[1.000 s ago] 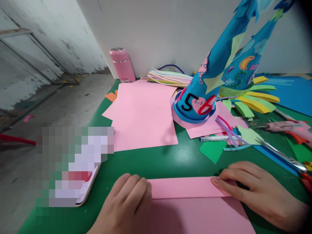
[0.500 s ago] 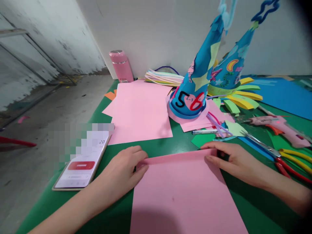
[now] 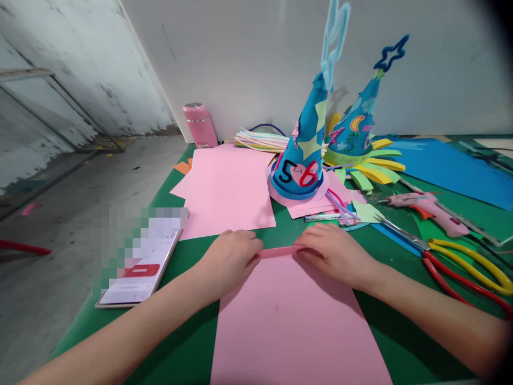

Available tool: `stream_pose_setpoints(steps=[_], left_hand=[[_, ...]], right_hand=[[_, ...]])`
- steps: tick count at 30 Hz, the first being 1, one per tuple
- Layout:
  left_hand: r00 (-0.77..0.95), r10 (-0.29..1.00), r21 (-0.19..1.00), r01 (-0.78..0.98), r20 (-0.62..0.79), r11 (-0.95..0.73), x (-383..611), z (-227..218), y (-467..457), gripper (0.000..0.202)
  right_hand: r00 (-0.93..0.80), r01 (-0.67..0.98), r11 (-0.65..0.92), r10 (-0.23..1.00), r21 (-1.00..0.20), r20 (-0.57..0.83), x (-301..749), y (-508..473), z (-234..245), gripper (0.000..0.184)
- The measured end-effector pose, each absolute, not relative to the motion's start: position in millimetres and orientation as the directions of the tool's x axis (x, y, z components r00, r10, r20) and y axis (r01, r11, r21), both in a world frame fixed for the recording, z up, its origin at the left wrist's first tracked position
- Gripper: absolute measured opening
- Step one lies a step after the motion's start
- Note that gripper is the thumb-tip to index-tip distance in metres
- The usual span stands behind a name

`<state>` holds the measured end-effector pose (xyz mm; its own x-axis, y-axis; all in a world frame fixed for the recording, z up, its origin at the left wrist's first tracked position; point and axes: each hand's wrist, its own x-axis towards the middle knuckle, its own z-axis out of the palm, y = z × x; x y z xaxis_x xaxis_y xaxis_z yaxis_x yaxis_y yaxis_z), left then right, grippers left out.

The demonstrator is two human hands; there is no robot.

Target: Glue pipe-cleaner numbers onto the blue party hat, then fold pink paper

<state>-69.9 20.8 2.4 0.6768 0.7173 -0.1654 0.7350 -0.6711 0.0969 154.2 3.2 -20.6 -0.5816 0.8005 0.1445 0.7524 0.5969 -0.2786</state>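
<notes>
A sheet of pink craft paper [image 3: 296, 326] lies in front of me, its far edge folded over in a narrow strip. My left hand [image 3: 236, 256] is closed on the left part of that fold, fingers curled over the edge. On the right part of the same edge, my right hand [image 3: 332, 256] pinches the fold between thumb and fingers. A short stretch of the folded strip shows between the two hands. Both fingertips are partly hidden. Beyond the hands, more pink sheets [image 3: 230, 187] lie on the green table [image 3: 168, 342].
A phone [image 3: 140, 267] lies left of my left arm. Two decorated blue cone hats [image 3: 302, 139] stand at the back. To the right are scissors [image 3: 427, 248], a pink glue gun [image 3: 433, 208] and blue sheets [image 3: 452, 166]. A pink bottle [image 3: 200, 125] stands by the wall.
Both hands have moved inward along the folded edge, the right hand further, so they are closer together. The camera view has shifted a little to the right and up.
</notes>
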Motion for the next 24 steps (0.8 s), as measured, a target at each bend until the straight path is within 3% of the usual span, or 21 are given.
stream_pose_setpoints(steps=[10, 17, 24], left_hand=[[0.791, 0.599, 0.003, 0.603, 0.125, -0.798, -87, -19, 5, 0.019], [0.828, 0.479, -0.171, 0.538, 0.291, -0.826, -91, -28, -21, 0.023], [0.777, 0.46, -0.174, 0.571, 0.43, -0.802, -86, -35, -42, 0.03]], right_hand=[[-0.678, 0.685, 0.729, 0.643, -0.012, 0.357, 164, -13, -40, 0.018], [-0.695, 0.649, 0.761, 0.601, -0.017, 0.395, 167, -28, -40, 0.022], [-0.702, 0.646, 0.76, 0.628, -0.07, 0.337, 174, -48, -43, 0.028]])
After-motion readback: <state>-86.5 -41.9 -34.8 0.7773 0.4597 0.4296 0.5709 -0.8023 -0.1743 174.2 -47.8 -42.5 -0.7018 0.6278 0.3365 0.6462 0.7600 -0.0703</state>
